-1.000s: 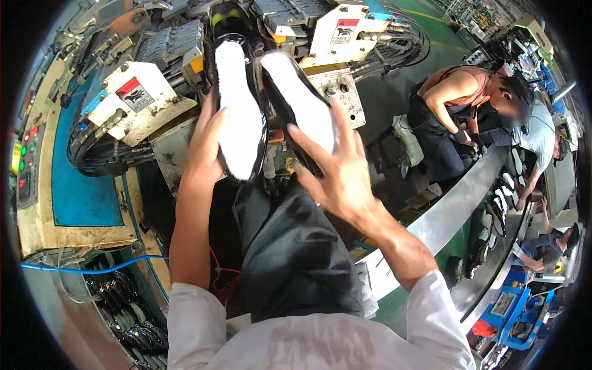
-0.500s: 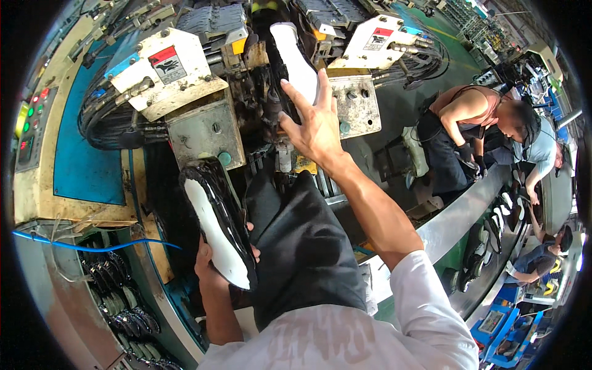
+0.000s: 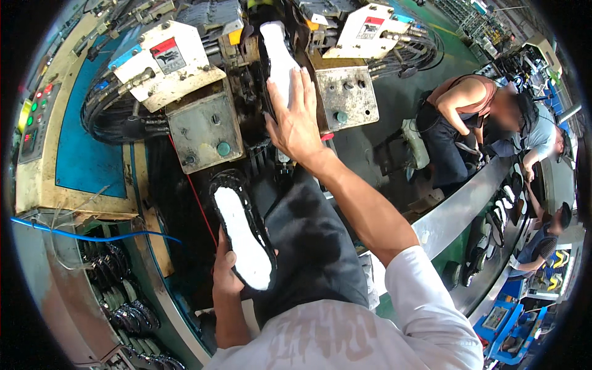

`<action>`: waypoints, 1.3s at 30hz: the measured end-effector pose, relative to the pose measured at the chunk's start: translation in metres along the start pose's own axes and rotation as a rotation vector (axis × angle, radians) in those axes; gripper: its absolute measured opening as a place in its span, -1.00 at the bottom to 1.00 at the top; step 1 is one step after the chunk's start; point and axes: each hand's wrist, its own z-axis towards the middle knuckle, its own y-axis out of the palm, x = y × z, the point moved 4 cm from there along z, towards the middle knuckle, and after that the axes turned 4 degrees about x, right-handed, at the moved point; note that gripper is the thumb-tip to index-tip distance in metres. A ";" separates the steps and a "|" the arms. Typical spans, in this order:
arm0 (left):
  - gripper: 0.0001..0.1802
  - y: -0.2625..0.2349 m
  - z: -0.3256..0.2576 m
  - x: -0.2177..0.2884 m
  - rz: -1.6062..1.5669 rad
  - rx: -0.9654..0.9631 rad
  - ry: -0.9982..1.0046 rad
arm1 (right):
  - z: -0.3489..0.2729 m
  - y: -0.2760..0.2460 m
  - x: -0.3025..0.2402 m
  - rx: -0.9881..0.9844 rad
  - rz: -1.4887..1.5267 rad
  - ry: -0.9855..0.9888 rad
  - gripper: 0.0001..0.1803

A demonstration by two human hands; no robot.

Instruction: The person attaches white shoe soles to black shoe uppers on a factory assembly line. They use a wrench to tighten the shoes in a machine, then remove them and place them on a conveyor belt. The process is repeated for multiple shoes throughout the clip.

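A black shoe upper with a white sole board point(image 3: 245, 237) is gripped by its sides in my left hand point(image 3: 228, 274), white face up, above my dark-clad lap. My fingers curl beneath it, mostly hidden. A second black upper with a white bottom point(image 3: 280, 55) sits in the middle of the machine point(image 3: 231, 31), between its two side units. My right hand point(image 3: 297, 126) lies over the near end of that shoe, fingers stretched out flat along the white surface and thumb toward its left edge.
Metal boxes with green buttons point(image 3: 223, 148) flank the machine's middle. Left stands a control panel point(image 3: 34, 123); below it, racks of dark shoes point(image 3: 126, 296). A thin red line hangs beside my left hand. To the right, co-workers point(image 3: 462, 117) stand by a metal-edged bench point(image 3: 459, 209) with shoes.
My left hand has moved right and turned its shoe, so the white face points more upward. My right hand's spread fingers have shifted left and settled flat on the machine's shoe.
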 end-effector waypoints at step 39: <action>0.12 0.057 0.034 -0.023 1.042 0.087 0.062 | -0.103 -0.025 0.007 -0.603 0.929 0.606 0.04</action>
